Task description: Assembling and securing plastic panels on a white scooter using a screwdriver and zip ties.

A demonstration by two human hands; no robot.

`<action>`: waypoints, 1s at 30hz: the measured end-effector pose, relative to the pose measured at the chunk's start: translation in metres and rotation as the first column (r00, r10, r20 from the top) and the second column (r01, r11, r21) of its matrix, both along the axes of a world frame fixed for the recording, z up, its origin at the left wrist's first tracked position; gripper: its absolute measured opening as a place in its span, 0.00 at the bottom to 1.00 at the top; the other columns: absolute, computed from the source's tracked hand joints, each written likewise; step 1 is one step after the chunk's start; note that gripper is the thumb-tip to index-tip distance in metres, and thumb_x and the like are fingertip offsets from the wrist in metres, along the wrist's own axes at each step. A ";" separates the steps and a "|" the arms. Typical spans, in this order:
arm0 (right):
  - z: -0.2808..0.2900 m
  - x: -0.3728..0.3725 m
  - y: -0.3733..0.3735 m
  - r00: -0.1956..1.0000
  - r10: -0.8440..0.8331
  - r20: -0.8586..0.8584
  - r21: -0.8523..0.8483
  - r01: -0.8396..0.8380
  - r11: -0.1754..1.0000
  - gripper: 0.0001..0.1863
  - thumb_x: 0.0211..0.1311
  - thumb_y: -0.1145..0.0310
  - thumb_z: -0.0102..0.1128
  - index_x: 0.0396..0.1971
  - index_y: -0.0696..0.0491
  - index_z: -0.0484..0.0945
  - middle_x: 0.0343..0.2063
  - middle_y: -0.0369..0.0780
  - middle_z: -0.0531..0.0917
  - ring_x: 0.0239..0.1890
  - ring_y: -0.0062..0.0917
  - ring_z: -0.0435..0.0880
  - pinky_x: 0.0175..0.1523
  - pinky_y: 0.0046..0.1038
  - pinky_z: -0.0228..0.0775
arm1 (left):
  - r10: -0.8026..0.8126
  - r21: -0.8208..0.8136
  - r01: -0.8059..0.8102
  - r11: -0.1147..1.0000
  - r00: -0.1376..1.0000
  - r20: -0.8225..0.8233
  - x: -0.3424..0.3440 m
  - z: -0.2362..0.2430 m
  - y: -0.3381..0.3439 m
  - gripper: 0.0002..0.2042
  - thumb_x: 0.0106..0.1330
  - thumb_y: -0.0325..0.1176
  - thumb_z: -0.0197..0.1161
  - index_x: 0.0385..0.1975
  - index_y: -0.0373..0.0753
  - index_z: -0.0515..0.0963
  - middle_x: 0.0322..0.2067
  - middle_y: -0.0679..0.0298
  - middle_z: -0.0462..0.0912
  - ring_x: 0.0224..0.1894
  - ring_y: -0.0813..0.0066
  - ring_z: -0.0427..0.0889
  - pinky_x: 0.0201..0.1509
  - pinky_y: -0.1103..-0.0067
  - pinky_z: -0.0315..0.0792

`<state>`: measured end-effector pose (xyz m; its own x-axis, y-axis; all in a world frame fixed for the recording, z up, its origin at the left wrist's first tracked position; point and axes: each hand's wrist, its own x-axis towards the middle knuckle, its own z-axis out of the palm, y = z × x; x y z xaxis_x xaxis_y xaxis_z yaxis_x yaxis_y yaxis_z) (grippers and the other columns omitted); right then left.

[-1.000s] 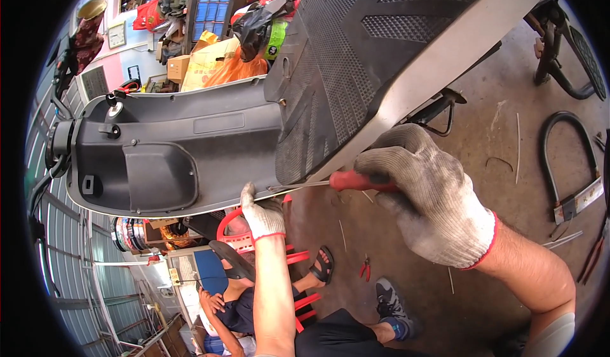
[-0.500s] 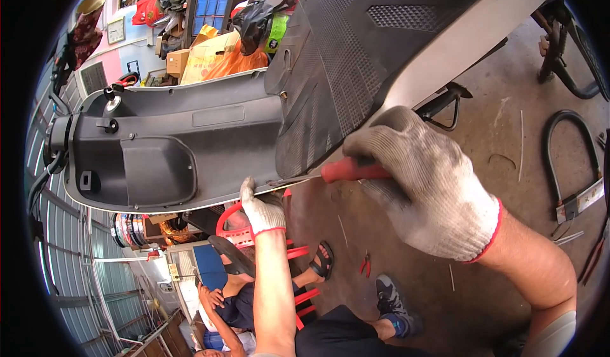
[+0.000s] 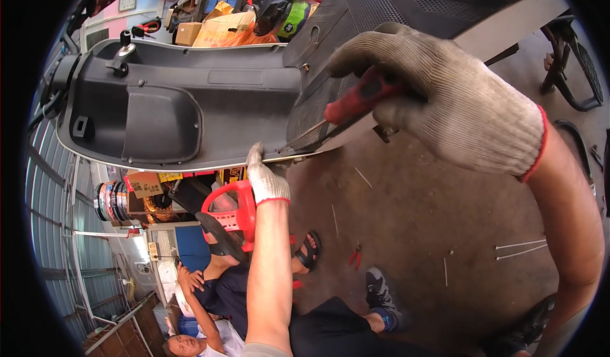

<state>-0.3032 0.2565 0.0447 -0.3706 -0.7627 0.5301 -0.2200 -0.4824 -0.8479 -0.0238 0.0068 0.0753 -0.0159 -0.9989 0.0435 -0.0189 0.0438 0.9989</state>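
A black plastic leg shield panel (image 3: 251, 112) of a scooter, edged in white, spans the left and middle. It meets a textured black foot mat (image 3: 375, 11) at the upper right. My gloved left hand (image 3: 269, 180) grips the panel's lower edge close to that joint, thumb on top and fingers below. In my gloved right hand (image 3: 457, 96) is a red-handled screwdriver (image 3: 359, 98). Its shaft slants down to the left, with the tip at the seam between panel and mat, just beside my left thumb. Whether the tip is inside the seam cannot be made out.
A person (image 3: 219, 306) sits at the lower left beside a red plastic chair (image 3: 240, 214). Red-handled pliers (image 3: 356, 255) and thin white strips (image 3: 521, 249) lie on the concrete floor. Bags and a cardboard box (image 3: 188, 33) are piled beyond the scooter.
My right hand has risen with the screwdriver, which now slopes more steeply. My left hand keeps its hold on the panel edge. The whole view has shifted slightly.
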 end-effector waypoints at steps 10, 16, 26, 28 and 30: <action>0.031 -0.021 -0.015 0.996 -0.022 -0.091 0.375 0.055 0.925 0.18 0.70 0.67 0.55 0.51 0.65 0.78 0.41 0.42 0.91 0.47 0.33 0.87 0.56 0.32 0.75 | 0.014 -0.002 -0.014 1.000 0.999 -0.042 -0.002 0.000 0.004 0.14 0.68 0.34 0.63 0.49 0.38 0.73 0.43 0.58 0.72 0.36 0.60 0.78 0.36 0.61 0.81; 0.057 -0.034 -0.019 0.992 0.113 -0.048 0.539 -0.070 0.840 0.23 0.72 0.57 0.55 0.53 0.63 0.80 0.28 0.36 0.82 0.30 0.16 0.76 0.36 0.24 0.72 | 0.024 0.008 -0.024 1.000 0.999 -0.033 0.001 -0.002 -0.001 0.15 0.67 0.34 0.65 0.50 0.37 0.75 0.42 0.59 0.74 0.37 0.62 0.79 0.35 0.62 0.80; 0.055 -0.036 -0.029 0.991 0.127 -0.032 0.446 -0.100 0.890 0.22 0.72 0.57 0.53 0.52 0.60 0.80 0.39 0.38 0.89 0.36 0.18 0.78 0.44 0.23 0.72 | -0.001 0.020 0.002 1.000 1.000 -0.028 0.004 -0.002 -0.004 0.14 0.67 0.34 0.65 0.48 0.37 0.76 0.41 0.60 0.74 0.33 0.62 0.80 0.32 0.64 0.80; 0.051 -0.040 -0.028 0.955 0.220 0.198 0.380 -0.282 0.881 0.23 0.73 0.56 0.53 0.51 0.62 0.79 0.41 0.39 0.90 0.38 0.18 0.79 0.48 0.26 0.73 | -0.004 0.036 0.005 0.999 1.000 -0.023 0.001 -0.001 -0.001 0.14 0.67 0.34 0.65 0.48 0.37 0.76 0.40 0.60 0.74 0.32 0.63 0.80 0.31 0.64 0.80; 0.049 -0.041 -0.031 0.990 0.140 -0.004 0.343 -0.131 0.930 0.24 0.74 0.56 0.49 0.52 0.62 0.79 0.41 0.35 0.91 0.33 0.18 0.78 0.43 0.24 0.72 | 0.002 0.045 0.000 0.999 0.999 -0.032 -0.001 0.001 0.002 0.13 0.67 0.34 0.65 0.47 0.37 0.76 0.40 0.60 0.74 0.31 0.63 0.80 0.31 0.64 0.80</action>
<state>-0.3445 0.2253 0.0939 -0.2399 -0.9412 0.2379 -0.1985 -0.1923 -0.9610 -0.0251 0.0084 0.0764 -0.0142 -0.9999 -0.0011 0.0127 -0.0012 0.9999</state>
